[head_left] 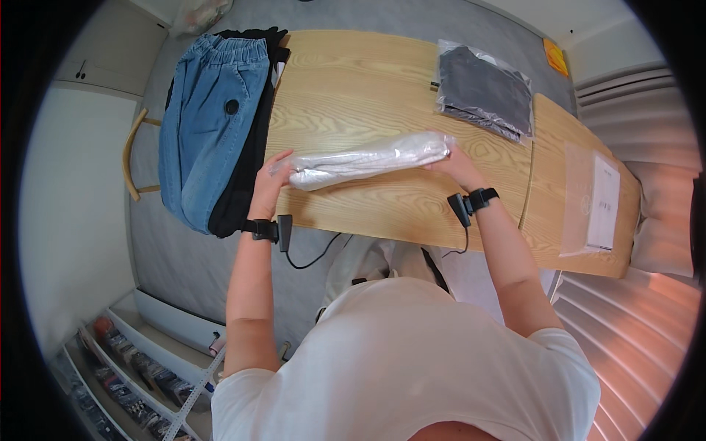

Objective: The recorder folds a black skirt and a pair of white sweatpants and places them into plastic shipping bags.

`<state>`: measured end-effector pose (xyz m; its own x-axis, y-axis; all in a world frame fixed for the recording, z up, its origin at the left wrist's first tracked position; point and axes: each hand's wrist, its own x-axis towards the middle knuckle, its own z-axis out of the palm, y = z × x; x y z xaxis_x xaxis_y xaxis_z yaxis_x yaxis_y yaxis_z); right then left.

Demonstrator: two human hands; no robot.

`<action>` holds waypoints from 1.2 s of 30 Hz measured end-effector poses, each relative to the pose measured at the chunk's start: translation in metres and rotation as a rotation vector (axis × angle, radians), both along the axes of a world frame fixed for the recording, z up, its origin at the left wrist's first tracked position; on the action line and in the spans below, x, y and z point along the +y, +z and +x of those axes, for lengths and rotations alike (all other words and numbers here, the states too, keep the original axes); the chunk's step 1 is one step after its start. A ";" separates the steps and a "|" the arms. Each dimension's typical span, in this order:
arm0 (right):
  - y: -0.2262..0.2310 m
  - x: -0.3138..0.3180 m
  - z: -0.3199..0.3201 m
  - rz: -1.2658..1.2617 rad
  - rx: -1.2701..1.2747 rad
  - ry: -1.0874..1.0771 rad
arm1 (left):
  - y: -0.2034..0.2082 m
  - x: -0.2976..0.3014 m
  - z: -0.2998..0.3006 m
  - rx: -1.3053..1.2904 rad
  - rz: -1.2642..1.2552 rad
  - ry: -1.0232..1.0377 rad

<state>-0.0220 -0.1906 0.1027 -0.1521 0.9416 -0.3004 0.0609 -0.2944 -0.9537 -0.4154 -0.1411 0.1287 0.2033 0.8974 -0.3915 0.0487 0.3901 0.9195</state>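
Observation:
Between my two hands a clear plastic bag with folded white cloth inside (368,159) stretches lengthwise over the near part of the wooden table. My left hand (272,176) is closed on its left end, fingers partly behind the plastic. At the other end my right hand (457,166) grips the bag, its fingertips mostly hidden. A second clear bag with folded dark grey clothing (485,90) lies at the table's far right. Blue jeans (209,117) are laid over black clothing (254,147) at the table's left side.
A side leaf of the table (581,147) on the right carries a clear sleeve with a white sheet (604,202). Beyond the left side is a wooden chair (131,158). Shelves with packed items (140,375) stand lower left. A pale curtain (654,125) hangs at right.

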 end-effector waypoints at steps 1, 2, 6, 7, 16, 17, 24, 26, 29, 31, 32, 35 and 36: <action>-0.008 0.004 0.000 -0.001 0.005 0.000 | -0.016 -0.005 -0.003 0.005 -0.001 0.000; -0.017 0.006 0.001 -0.017 -0.025 -0.058 | -0.026 -0.009 -0.003 0.085 0.086 -0.018; -0.031 0.011 -0.011 0.027 -0.177 -0.211 | -0.067 -0.030 -0.001 0.196 0.247 -0.061; -0.027 0.009 -0.014 0.046 -0.198 -0.265 | -0.065 -0.035 0.012 0.279 0.316 -0.035; -0.016 -0.004 -0.022 0.162 -0.201 -0.153 | -0.061 -0.030 0.028 0.328 0.338 0.018; -0.015 -0.011 -0.020 0.159 -0.203 -0.154 | -0.055 -0.032 0.031 0.326 0.336 0.016; -0.026 -0.047 -0.025 0.025 -0.340 -0.438 | -0.096 -0.060 0.033 0.483 0.311 0.038; -0.045 -0.053 -0.015 -0.098 -0.550 -0.437 | -0.093 -0.060 0.052 0.670 0.242 -0.041; -0.063 -0.059 -0.015 -0.189 -0.749 -0.555 | -0.080 -0.060 0.075 0.901 -0.018 -0.119; -0.063 -0.072 -0.024 0.341 -1.084 -0.535 | -0.074 -0.069 0.081 1.010 0.701 0.108; -0.056 -0.078 -0.031 0.298 -1.047 -0.355 | -0.064 -0.070 0.078 0.964 0.675 -0.117; -0.039 -0.086 -0.061 0.556 -1.261 0.140 | -0.054 -0.070 0.087 0.909 0.956 -0.570; -0.041 -0.083 -0.066 0.558 -1.257 0.141 | -0.060 -0.070 0.089 0.985 1.000 -0.715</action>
<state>-0.0875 -0.2738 0.0619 -0.1655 0.9808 0.1029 0.9567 0.1850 -0.2248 -0.3264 -0.2106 0.0685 0.7149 0.6975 0.0488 0.6609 -0.6970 0.2782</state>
